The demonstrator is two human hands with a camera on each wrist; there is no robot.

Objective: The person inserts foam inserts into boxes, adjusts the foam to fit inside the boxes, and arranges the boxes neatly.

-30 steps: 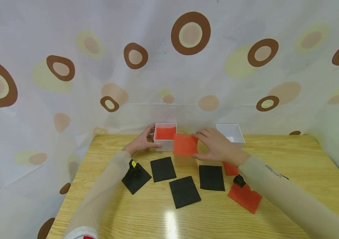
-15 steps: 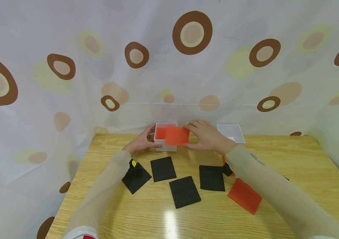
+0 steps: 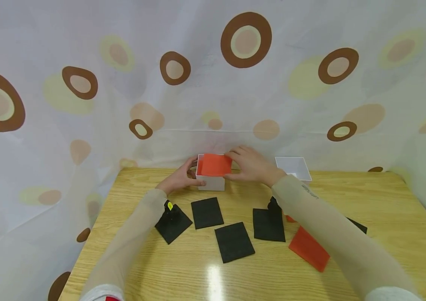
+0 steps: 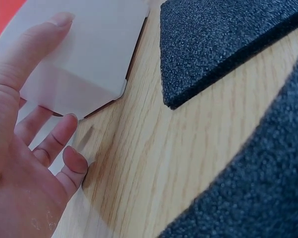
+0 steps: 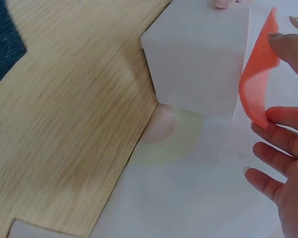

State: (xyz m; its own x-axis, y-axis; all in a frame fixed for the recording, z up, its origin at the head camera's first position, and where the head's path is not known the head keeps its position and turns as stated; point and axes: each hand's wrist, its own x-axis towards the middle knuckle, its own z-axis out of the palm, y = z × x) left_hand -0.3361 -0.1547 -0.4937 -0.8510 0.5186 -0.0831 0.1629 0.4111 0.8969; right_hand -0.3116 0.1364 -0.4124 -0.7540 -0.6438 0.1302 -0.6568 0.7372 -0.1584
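My right hand [image 3: 236, 165] pinches an orange foam sheet [image 3: 214, 165] by its right edge and holds it flat over the mouth of a white box [image 3: 211, 183] at the table's far edge. In the right wrist view the sheet [image 5: 260, 87] bends between thumb and fingers beside the box wall [image 5: 198, 64]. My left hand [image 3: 187, 175] grips the box's left corner. Its thumb lies on the front wall [image 4: 89, 59] and its fingers curl at the side. Orange shows inside the box.
A second white box [image 3: 295, 168] stands to the right. Several black foam sheets [image 3: 207, 212] lie on the wooden table [image 3: 183, 267] in front. Another orange sheet [image 3: 308, 249] lies under my right forearm. A patterned curtain [image 3: 213, 83] hangs close behind.
My right hand has carried the orange sheet left and away from me, from in front of the box to right over its opening. The left hand stayed on the box.
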